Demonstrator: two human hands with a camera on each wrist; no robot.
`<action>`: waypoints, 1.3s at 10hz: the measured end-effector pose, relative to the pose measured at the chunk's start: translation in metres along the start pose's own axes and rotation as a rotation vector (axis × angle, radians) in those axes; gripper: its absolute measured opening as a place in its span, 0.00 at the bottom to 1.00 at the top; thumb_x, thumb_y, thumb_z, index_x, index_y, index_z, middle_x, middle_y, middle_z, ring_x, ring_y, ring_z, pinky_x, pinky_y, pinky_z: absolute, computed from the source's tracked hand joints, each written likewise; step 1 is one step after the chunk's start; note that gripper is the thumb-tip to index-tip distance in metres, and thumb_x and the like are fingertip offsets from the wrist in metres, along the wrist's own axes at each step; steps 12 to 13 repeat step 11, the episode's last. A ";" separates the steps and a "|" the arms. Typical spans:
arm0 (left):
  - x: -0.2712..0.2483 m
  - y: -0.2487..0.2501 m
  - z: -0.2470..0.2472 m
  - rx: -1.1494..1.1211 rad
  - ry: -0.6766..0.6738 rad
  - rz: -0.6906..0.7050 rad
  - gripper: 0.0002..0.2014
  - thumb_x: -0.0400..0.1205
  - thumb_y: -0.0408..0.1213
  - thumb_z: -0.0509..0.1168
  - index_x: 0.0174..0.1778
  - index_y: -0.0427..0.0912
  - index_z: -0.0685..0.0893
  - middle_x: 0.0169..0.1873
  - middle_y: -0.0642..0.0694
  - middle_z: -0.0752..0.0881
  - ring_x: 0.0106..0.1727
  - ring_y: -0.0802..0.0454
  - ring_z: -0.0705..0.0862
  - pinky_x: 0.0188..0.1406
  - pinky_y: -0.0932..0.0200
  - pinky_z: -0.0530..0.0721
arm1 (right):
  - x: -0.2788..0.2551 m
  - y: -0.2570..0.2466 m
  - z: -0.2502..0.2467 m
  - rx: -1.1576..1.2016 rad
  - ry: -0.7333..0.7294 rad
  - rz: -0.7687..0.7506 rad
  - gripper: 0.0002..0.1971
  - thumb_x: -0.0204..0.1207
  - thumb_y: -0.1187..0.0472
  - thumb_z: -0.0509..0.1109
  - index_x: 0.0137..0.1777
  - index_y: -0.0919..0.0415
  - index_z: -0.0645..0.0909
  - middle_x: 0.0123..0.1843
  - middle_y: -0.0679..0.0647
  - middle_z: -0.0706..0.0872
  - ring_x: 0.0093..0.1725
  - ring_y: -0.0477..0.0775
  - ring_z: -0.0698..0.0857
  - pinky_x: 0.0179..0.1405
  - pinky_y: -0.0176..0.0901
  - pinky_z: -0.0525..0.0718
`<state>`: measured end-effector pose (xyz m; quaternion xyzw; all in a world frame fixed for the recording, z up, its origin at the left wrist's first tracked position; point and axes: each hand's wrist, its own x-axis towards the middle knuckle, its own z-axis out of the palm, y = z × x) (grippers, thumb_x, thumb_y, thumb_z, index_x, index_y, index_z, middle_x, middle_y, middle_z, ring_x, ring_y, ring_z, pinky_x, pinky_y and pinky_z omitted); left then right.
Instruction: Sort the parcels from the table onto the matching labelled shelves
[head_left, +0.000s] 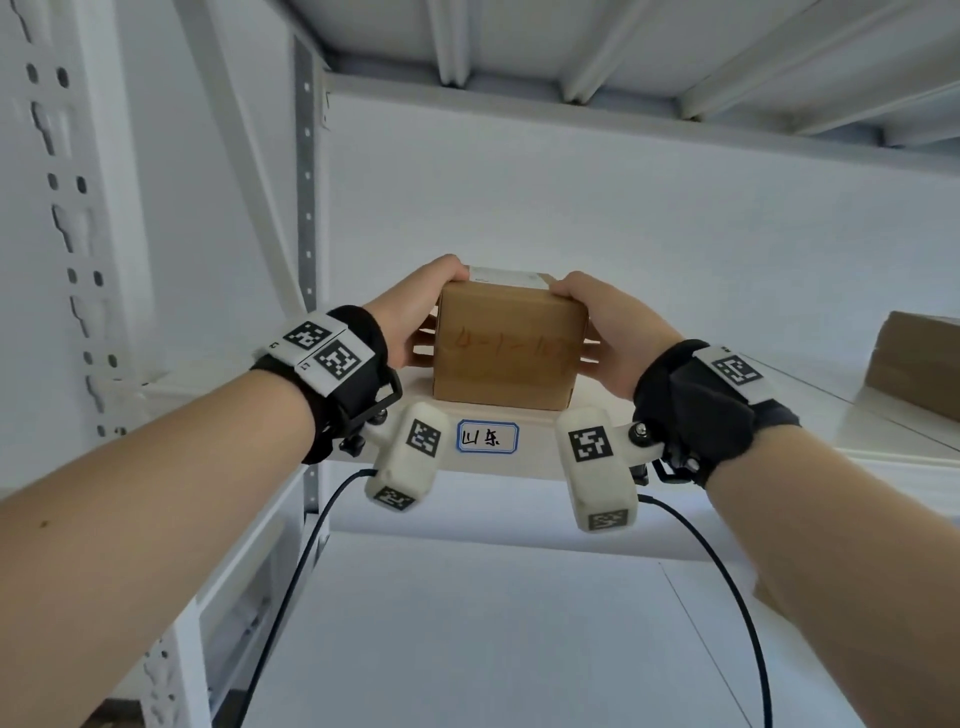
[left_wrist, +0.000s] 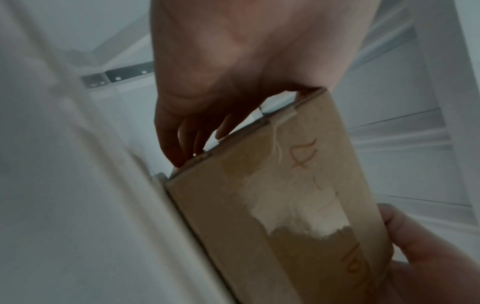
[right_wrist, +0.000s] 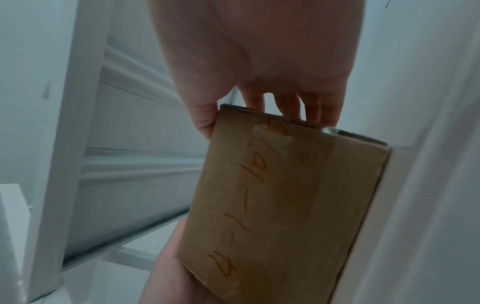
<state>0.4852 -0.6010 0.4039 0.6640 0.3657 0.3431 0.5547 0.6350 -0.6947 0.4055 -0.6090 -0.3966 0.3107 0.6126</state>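
The parcel (head_left: 506, 345) sits at the shelf's (head_left: 535, 460) front edge, both hands' fingers (head_left: 444, 267) curled around its sides; let go now, it could tip off.

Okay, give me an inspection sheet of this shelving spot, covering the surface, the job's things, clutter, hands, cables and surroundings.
Surface: white shelf, its front edge bearing a blue-bordered label with handwritten characters.
Job's things: brown cardboard parcel at the shelf's front edge above the label, orange writing on its near face, white sticker on top.
Clutter: a second cardboard box further right on the same shelf.
Hands: left hand grips the parcel's left side; right hand grips its right side, fingers over the top edge.
Cables: a black cable hangs from the left wrist camera, another from the right.
Surroundings: white perforated uprights, white wall behind, ribbed underside of the shelf above.
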 end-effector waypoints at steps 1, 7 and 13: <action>0.004 0.001 0.000 -0.007 0.015 -0.018 0.14 0.79 0.51 0.57 0.33 0.48 0.70 0.29 0.49 0.73 0.31 0.51 0.77 0.36 0.59 0.77 | 0.003 0.001 0.002 -0.009 0.016 0.015 0.07 0.74 0.52 0.70 0.44 0.54 0.79 0.40 0.50 0.77 0.39 0.51 0.79 0.39 0.41 0.80; 0.010 0.002 -0.007 -0.005 -0.013 -0.044 0.12 0.78 0.49 0.58 0.32 0.48 0.69 0.29 0.49 0.73 0.32 0.50 0.76 0.43 0.56 0.77 | 0.001 0.000 0.011 -0.020 0.077 0.036 0.13 0.75 0.50 0.69 0.55 0.55 0.79 0.43 0.50 0.78 0.43 0.52 0.79 0.45 0.43 0.80; -0.009 0.011 -0.018 0.126 0.123 0.066 0.29 0.82 0.53 0.55 0.77 0.43 0.69 0.69 0.41 0.74 0.70 0.45 0.73 0.67 0.49 0.70 | -0.031 -0.013 0.004 -0.272 0.208 -0.059 0.24 0.84 0.49 0.58 0.75 0.61 0.73 0.77 0.63 0.76 0.75 0.65 0.75 0.74 0.58 0.74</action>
